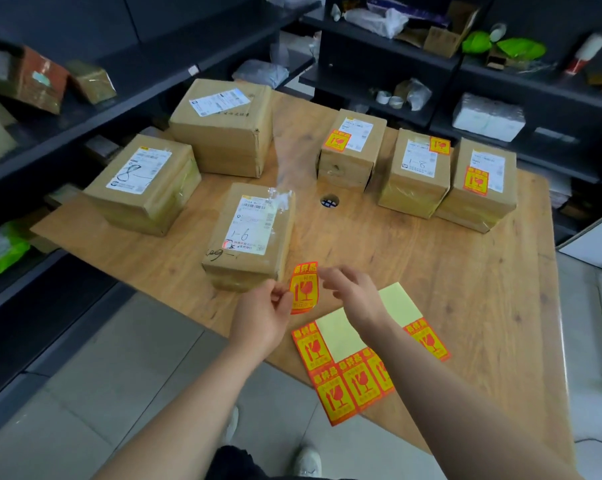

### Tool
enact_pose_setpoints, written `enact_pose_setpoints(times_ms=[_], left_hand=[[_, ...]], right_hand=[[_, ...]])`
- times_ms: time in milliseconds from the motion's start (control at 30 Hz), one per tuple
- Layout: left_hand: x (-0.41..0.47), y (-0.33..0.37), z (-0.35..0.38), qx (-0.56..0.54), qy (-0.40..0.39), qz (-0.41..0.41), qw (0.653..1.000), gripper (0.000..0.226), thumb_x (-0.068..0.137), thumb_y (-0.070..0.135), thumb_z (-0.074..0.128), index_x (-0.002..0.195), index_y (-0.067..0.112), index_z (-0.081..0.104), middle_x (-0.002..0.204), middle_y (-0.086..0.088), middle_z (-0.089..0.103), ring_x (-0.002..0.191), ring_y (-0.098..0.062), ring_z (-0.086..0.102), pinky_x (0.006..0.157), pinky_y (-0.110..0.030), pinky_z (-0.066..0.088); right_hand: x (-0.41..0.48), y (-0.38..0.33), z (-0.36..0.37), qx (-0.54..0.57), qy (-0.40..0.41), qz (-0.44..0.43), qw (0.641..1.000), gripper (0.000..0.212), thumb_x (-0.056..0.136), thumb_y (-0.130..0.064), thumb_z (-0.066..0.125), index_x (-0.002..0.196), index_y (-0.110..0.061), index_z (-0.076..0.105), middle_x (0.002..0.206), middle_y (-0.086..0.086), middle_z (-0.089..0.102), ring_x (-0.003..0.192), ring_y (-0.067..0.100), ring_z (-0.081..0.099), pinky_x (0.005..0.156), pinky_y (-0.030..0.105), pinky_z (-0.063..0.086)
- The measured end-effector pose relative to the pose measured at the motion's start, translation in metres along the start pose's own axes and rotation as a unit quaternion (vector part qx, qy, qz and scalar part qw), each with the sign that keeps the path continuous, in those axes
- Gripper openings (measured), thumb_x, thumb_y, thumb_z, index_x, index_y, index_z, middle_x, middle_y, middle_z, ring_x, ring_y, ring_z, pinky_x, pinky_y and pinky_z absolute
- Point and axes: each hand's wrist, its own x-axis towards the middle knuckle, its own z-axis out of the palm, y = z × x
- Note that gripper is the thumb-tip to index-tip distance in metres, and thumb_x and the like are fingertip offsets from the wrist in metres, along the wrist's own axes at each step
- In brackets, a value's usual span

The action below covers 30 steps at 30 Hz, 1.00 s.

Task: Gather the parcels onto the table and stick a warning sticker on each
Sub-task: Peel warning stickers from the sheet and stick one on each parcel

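Several cardboard parcels stand on the wooden table (466, 278). Three at the right, parcel (353, 150), parcel (415, 174) and parcel (479, 188), each carry an orange warning sticker. The three at the left, parcel (223, 126), parcel (143, 185) and the nearest parcel marked 1-6 (251, 233), carry only shipping labels. My left hand (265, 313) pinches a peeled orange warning sticker (303, 289) by its left edge, just in front of the 1-6 parcel. My right hand (351, 292) hovers beside the sticker with fingers relaxed, holding nothing. The sticker sheet (358, 375) lies on the table's near edge.
Dark shelving runs along the left with more packages (40, 77) and green bags (5, 247). Shelves behind the table hold tape rolls (389, 98), bags and boxes. A round cable hole (329, 201) sits mid-table. Grey floor tiles lie below.
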Motion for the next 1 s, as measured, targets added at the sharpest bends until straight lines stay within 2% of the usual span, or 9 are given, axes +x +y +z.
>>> enact_pose_setpoints(times_ms=[133,267,367,500,600,733,867,933,1000], left_hand=[[0.016,-0.010,-0.030,-0.055,-0.033,-0.026,0.998,0.013,0.090,0.023,0.061,0.079,0.016,0.064,0.073,0.007,0.067,0.068,-0.009,0.061,0.060,-0.025,0.042],[0.036,-0.024,-0.061,-0.080,-0.061,-0.051,0.994,0.025,0.091,0.023,0.059,0.067,0.014,0.058,0.056,0.004,0.059,0.050,-0.010,0.050,0.053,-0.028,0.038],[0.052,-0.034,-0.082,-0.087,-0.080,-0.061,0.991,0.027,0.091,0.021,0.060,0.066,0.010,0.059,0.054,0.001,0.059,0.050,-0.013,0.050,0.056,-0.031,0.041],[0.075,-0.042,-0.102,-0.094,-0.113,-0.056,0.988,0.021,0.091,0.020,0.060,0.072,0.010,0.064,0.059,0.000,0.061,0.054,-0.014,0.055,0.062,-0.036,0.049],[0.086,-0.044,-0.109,-0.106,-0.148,-0.052,0.982,0.019,0.091,0.018,0.060,0.074,0.010,0.065,0.057,0.003,0.060,0.050,-0.009,0.053,0.062,-0.034,0.049],[0.093,-0.043,-0.110,-0.101,-0.186,-0.043,0.976,0.025,0.091,0.020,0.059,0.075,0.001,0.065,0.055,0.001,0.059,0.052,-0.016,0.051,0.059,-0.034,0.045],[0.098,-0.042,-0.106,-0.071,-0.205,-0.026,0.976,0.028,0.090,0.021,0.060,0.067,0.006,0.063,0.050,0.006,0.057,0.046,-0.011,0.046,0.053,-0.025,0.036],[0.099,-0.043,-0.104,-0.059,-0.204,-0.027,0.977,0.028,0.089,0.021,0.061,0.063,0.011,0.062,0.049,0.008,0.057,0.045,-0.010,0.046,0.051,-0.024,0.034],[0.100,-0.043,-0.102,-0.053,-0.206,-0.031,0.977,0.027,0.089,0.022,0.061,0.066,0.008,0.064,0.052,0.007,0.059,0.049,-0.013,0.049,0.052,-0.024,0.037]], right_hand=[[0.010,-0.011,0.020,-0.120,0.015,-0.017,0.992,0.021,0.085,-0.034,0.066,0.084,-0.013,0.066,0.067,-0.006,0.060,0.055,0.007,0.051,0.049,0.023,0.039],[0.015,-0.020,0.047,-0.118,0.013,-0.002,0.993,0.024,0.085,-0.032,0.067,0.075,-0.010,0.067,0.062,-0.003,0.058,0.050,0.005,0.045,0.047,0.022,0.037],[0.018,-0.027,0.068,-0.107,0.029,0.008,0.994,0.025,0.084,-0.032,0.068,0.071,-0.010,0.068,0.058,-0.004,0.056,0.044,0.001,0.042,0.041,0.014,0.033],[0.020,-0.035,0.094,-0.080,0.086,0.020,0.993,0.034,0.083,-0.036,0.069,0.069,-0.006,0.064,0.051,-0.009,0.050,0.042,0.003,0.037,0.038,0.014,0.028],[0.020,-0.040,0.105,-0.070,0.118,0.035,0.990,0.037,0.083,-0.041,0.066,0.069,-0.007,0.064,0.052,-0.007,0.050,0.041,0.003,0.037,0.037,0.014,0.029],[0.016,-0.043,0.113,-0.075,0.140,0.064,0.985,0.027,0.084,-0.027,0.063,0.063,-0.010,0.064,0.051,-0.006,0.053,0.044,0.004,0.040,0.040,0.016,0.032],[0.014,-0.048,0.112,0.034,0.162,0.098,0.981,0.034,0.090,-0.020,0.048,0.064,-0.009,0.068,0.048,-0.009,0.057,0.046,0.005,0.046,0.046,0.019,0.037],[0.014,-0.049,0.110,0.001,0.159,0.103,0.982,0.034,0.087,-0.029,0.056,0.066,-0.006,0.068,0.051,-0.007,0.057,0.049,0.008,0.047,0.048,0.021,0.038],[0.015,-0.046,0.109,-0.057,0.157,0.102,0.981,0.029,0.083,-0.031,0.065,0.070,-0.004,0.067,0.054,-0.003,0.055,0.050,0.009,0.046,0.046,0.021,0.037]])
